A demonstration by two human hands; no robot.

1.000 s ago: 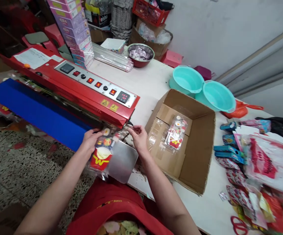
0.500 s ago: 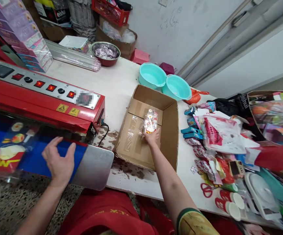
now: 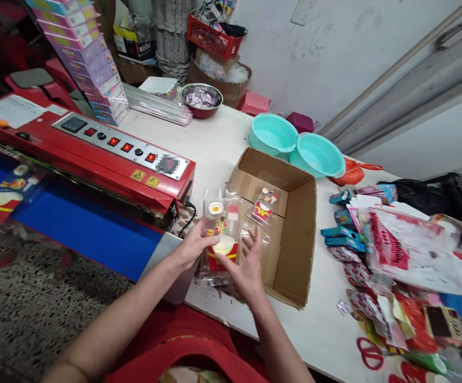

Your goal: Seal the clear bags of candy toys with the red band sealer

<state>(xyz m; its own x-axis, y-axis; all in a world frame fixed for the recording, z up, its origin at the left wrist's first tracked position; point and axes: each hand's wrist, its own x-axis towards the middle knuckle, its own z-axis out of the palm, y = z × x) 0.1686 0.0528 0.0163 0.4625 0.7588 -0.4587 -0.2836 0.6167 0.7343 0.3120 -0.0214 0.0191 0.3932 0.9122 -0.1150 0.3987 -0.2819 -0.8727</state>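
My left hand grips a clear plastic packet by its left edge, with the thumb across the front. Inside the packet are a fried-egg shape, other food-like pieces and a red piece with a yellow stripe. My right hand is at the packet's lower right, fingers spread; its thumb tip overlaps the packet, and I cannot tell if it touches. A similar packet lies in the open cardboard box, just beyond the right fingers. Another packet, blurred, rests on the blue belt at far left.
The red machine with lit switches stands left, a metal plate at its belt's end. Two turquoise basins sit behind the box. Bags, small packages and red-handled scissors crowd the right. A metal bowl stands at the back.
My left hand has come right from over the belt and now holds a packet. My right hand has let go of the packet in the box and drawn back left. The view has shifted left.
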